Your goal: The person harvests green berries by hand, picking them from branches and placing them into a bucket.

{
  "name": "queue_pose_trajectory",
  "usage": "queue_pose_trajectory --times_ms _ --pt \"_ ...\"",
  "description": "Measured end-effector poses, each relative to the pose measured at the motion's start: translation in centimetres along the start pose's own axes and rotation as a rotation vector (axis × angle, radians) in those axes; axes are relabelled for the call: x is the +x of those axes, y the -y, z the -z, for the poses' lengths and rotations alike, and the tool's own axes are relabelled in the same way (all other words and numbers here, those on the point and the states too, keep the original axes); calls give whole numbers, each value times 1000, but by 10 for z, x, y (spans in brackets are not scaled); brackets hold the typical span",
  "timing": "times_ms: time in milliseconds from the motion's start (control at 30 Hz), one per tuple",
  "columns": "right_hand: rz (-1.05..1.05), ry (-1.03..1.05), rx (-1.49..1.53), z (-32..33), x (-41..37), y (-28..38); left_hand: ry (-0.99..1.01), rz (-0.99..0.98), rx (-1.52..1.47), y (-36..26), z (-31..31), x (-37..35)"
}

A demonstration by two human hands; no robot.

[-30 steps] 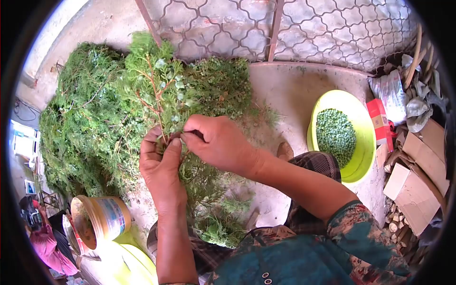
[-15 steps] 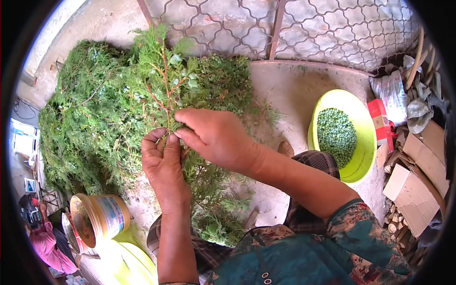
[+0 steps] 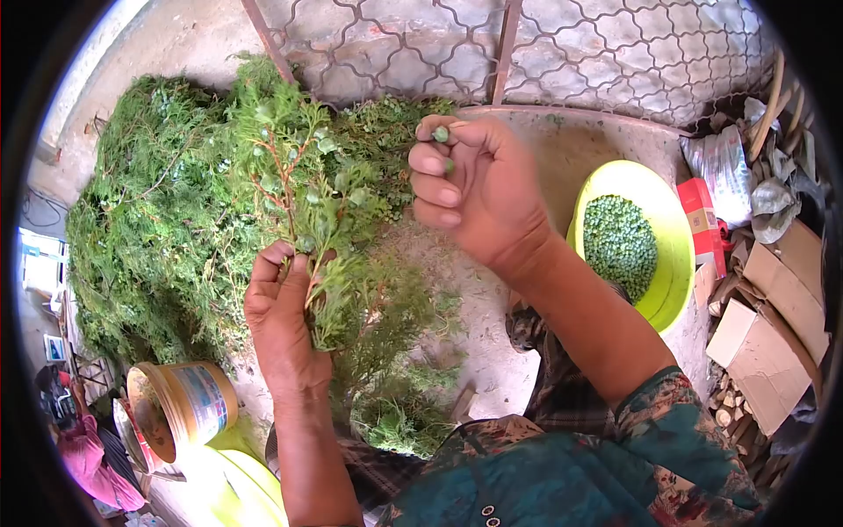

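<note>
My left hand point(image 3: 281, 325) is clamped round the bottom of a feathery green conifer sprig with a reddish-brown stem point(image 3: 294, 189), tips pointing away from me. My right hand point(image 3: 479, 198) is up in the air to the right of the sprig, not touching it. Its fingers are curled in, with a small round green cone point(image 3: 442, 133) pinched at the thumb tip, and another green bit peeks out between the fingers just below.

Behind the sprig there's a big heap of cut green branches point(image 3: 149, 228) on the bare concrete floor point(image 3: 536, 162). Right of my right wrist sits a lime-yellow plastic bowl point(image 3: 680, 255) holding a mound of picked green cones point(image 3: 619, 246). A round plastic tub with a printed label point(image 3: 189, 404) lies tipped over near my left forearm. Past the bowl are a red carton point(image 3: 700, 211) and some brown cardboard boxes point(image 3: 773, 351).
</note>
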State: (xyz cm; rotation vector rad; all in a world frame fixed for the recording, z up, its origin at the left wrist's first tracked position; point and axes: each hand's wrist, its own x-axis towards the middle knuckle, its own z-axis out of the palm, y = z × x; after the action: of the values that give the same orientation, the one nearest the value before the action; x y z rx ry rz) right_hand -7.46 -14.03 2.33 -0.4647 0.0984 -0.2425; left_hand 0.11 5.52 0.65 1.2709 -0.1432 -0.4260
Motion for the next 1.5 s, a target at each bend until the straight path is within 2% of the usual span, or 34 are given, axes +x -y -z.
queue_pose_trajectory --times_ms 33,100,133,200,233,300,333,367,433,467,500,567,600,633,700,733,800,833,900,967,1033,1067,1100,1167,1267,1300,1367,1500 --pt "3 0 -2 1 0 1 9 56 -15 -3 -1 -1" --pt "40 -270 -340 4 1 0 70 62 -132 -6 -1 -4" --pt "39 -269 -344 6 2 -4 137 75 -134 -8 2 -5" --pt "-183 -205 -559 12 1 -18 220 82 -138 -5 2 -8" --pt "-186 -207 -560 11 -2 -24 219 85 -139 -5 1 -9" --pt "-225 147 -499 11 -8 -38 257 112 -74 -6 -2 -10" --pt "-259 209 -498 11 -10 -40 243 97 -35 -6 -5 -10" --pt "-263 209 -498 10 -12 -44 240 98 -36 -7 -4 -9" --pt "-316 87 -458 -1 -17 -46 391 94 -103 -7 0 -5" --pt "-410 48 -637 -14 -24 -33 389 95 -103 -6 -1 -5" --pt "-413 49 -637 -16 -24 -33 320 50 -17 -4 -3 -5" --pt "-392 34 -821 -17 -24 -35 248 10 70 -1 -7 -7" --pt "-262 57 -887 -12 -21 -41 257 5 70 1 -9 -8" --pt "-262 54 -885 -5 -20 -49 267 -2 70 1 -10 -8" --pt "-312 -27 -465 5 -18 -61 283 42 -32 0 -13 -7" --pt "-311 -28 -465 4 -19 -62 295 83 -135 -1 -15 -7" --pt "-315 -7 -110 2 -20 -64 310 72 -227 -2 -19 -8" --pt "-315 -7 -110 4 -19 -65 323 62 -320 -2 -20 -8" --pt "-373 -143 61 14 -16 -68 375 93 -296 -2 -16 -9" --pt "-323 -181 2 21 -12 -52 431 126 -272 -3 -18 -9" --pt "-283 -164 116 17 -10 -33 308 49 -179 -8 -26 -12" --pt "-257 -258 48 9 -11 -29 263 -8 -122 -7 -27 -13" --pt "-256 -257 46 7 -12 -27 264 -10 -123 -5 -25 -13" --pt "-228 -151 -241 6 -14 -24 273 79 -84 -1 -16 -12" --pt "-184 -88 -366 7 -11 -21 312 85 -97 2 -15 -11" --pt "-184 -88 -366 6 -11 -18 356 87 -133 1 -17 -12" --pt "-214 -148 -155 3 -10 -12 352 105 -71 1 -9 -11" --pt "-215 -200 -147 6 -10 -8 292 118 38 3 -7 -11"
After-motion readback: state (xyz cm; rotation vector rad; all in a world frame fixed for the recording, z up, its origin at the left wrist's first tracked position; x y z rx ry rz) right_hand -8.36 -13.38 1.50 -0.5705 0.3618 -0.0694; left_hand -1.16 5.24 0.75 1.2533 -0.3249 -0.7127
